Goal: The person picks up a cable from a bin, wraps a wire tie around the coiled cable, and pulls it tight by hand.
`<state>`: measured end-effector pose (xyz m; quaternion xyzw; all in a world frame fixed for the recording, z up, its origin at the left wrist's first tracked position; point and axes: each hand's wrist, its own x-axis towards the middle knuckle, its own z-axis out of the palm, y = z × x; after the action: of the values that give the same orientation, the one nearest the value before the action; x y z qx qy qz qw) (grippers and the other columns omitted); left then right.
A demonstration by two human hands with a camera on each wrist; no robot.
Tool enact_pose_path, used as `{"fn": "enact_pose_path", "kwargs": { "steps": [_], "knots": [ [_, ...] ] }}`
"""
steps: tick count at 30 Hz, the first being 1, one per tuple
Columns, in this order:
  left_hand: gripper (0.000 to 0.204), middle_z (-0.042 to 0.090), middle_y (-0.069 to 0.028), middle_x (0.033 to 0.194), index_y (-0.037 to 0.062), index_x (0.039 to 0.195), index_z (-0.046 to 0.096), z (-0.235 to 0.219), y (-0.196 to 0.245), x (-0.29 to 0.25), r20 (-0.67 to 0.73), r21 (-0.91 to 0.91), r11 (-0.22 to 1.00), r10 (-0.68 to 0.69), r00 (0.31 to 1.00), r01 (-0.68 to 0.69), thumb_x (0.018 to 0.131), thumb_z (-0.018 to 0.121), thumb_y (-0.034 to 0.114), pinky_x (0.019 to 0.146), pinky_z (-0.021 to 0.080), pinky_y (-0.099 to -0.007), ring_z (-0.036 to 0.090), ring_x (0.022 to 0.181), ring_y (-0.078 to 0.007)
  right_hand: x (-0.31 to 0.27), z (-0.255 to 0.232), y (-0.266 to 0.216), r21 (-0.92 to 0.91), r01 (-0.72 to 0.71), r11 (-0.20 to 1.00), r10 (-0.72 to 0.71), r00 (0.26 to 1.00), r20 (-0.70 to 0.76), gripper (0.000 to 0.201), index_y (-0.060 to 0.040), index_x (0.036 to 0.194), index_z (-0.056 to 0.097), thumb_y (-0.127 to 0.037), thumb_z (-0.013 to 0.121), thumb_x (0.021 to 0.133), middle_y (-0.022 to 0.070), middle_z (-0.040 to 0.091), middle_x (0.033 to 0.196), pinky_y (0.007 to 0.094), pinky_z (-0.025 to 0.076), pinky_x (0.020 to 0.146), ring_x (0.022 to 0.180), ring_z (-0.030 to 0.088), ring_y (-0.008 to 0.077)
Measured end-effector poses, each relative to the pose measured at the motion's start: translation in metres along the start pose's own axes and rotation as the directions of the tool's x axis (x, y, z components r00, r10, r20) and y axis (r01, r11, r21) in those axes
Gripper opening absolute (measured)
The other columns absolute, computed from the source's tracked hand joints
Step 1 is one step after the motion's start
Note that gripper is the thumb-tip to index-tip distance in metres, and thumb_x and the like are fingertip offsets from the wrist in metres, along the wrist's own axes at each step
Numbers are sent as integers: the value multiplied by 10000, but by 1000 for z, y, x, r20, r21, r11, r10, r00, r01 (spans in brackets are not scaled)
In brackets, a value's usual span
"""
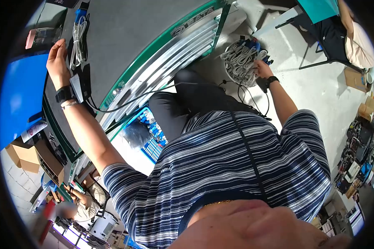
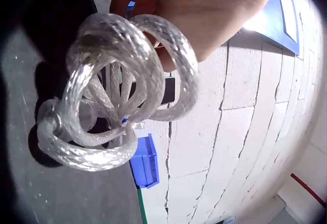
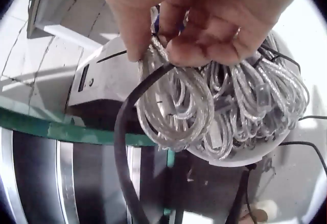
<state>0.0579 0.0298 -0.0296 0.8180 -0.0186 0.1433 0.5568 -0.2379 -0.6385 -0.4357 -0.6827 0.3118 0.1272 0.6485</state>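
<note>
My left hand (image 1: 58, 62) is over the grey workbench, fingers loosely bent, nothing visible between them. Right beside it a bundled coil of clear braided cable (image 1: 77, 45) with a blue connector (image 1: 81, 14) overlaps the bench. Seen from the left wrist, the cable loops (image 2: 148, 55) are in front of the hand, and its fingertips are hidden. Down at the right, my right hand (image 1: 262, 69) pinches a coil of similar cable (image 3: 176, 111) between thumb and fingers. That coil overlaps a white bucket (image 3: 230, 161) heaped with several more coils (image 1: 239, 60).
The bench has a green edge (image 1: 133, 66) and metal slats below. A blue crate (image 1: 153, 151) of small parts stands by my legs. A black cord (image 1: 129, 103) runs across from wrist to wrist. Another person's pale top (image 1: 363, 47) shows at the upper right.
</note>
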Motion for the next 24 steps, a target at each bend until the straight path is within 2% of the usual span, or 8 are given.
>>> {"fn": "enact_pose_path", "kwargs": {
  "steps": [2, 4, 7, 9, 14, 18, 20, 24],
  "knots": [
    [207, 677, -38, 1089, 26, 1105, 671, 3, -1, 2, 25, -8, 1000, 3, 1000, -3, 914, 620, 89, 863, 462, -248, 615, 1004, -116, -18, -9, -15, 363, -245, 899, 232, 969, 79, 213, -100, 1000, 623, -264, 654, 868, 32, 577, 842, 277, 402, 563, 663, 503, 124],
    [208, 677, -41, 1092, 24, 1102, 672, 8, 2, 2, 46, -15, 1000, 26, 999, -25, 911, 626, 93, 869, 462, -251, 617, 1006, -123, -43, -12, -24, 384, -201, 901, 222, 975, -11, 203, -118, 927, 623, -314, 645, 878, 9, 570, 818, 261, 409, 613, 647, 480, 130],
    [205, 682, -41, 1080, 27, 1095, 677, 18, 14, -4, 54, -32, 999, 35, 998, -33, 905, 631, 92, 869, 468, -253, 621, 1000, -124, -55, -25, -13, 518, -226, 825, 216, 973, 80, 226, -110, 986, 638, -309, 656, 881, 3, 577, 853, 258, 424, 647, 712, 504, 126],
    [191, 687, -27, 1065, 39, 1078, 688, 17, 13, -3, 68, -61, 997, 43, 997, -39, 901, 634, 86, 862, 475, -252, 622, 992, -116, -67, -22, -17, 635, -127, 762, 107, 992, 70, 265, -109, 1081, 633, -301, 652, 899, -7, 574, 870, 247, 434, 689, 784, 515, 116],
    [169, 695, -12, 1038, 51, 1047, 705, 23, 20, -13, 65, -189, 981, 65, 996, -51, 891, 645, 77, 864, 482, -248, 629, 971, -108, -72, -28, -45, 510, -170, 843, 31, 963, 269, 332, -103, 1195, 589, -278, 635, 916, -25, 589, 904, 228, 435, 689, 792, 519, 95],
    [191, 684, -16, 1064, 49, 1074, 691, 21, 20, -10, 61, -168, 984, 70, 996, -59, 896, 636, 88, 885, 477, -262, 621, 988, -119, -72, -28, -51, 390, -166, 906, 149, 986, 73, 337, -84, 1201, 587, -241, 631, 906, -22, 566, 865, 197, 420, 633, 704, 520, 91],
    [214, 671, -20, 1118, 54, 1111, 678, 22, 21, -9, 58, -153, 988, 27, 998, -18, 908, 622, 92, 939, 464, -274, 612, 1051, -136, -75, -37, -52, 445, -10, 895, -6, 999, 34, 322, -81, 1181, 597, -235, 623, 900, 14, 589, 939, 209, 441, 631, 760, 571, 97],
    [194, 680, 7, 1055, 66, 1082, 702, 28, 17, -6, 91, -177, 977, 137, 986, -120, 909, 621, 100, 868, 474, -233, 616, 975, -93, -95, -54, -91, 464, 139, 875, -129, 990, -53, 295, -67, 1161, 601, -162, 628, 883, 26, 583, 906, 214, 503, 661, 763, 593, 111]
  ]
}}
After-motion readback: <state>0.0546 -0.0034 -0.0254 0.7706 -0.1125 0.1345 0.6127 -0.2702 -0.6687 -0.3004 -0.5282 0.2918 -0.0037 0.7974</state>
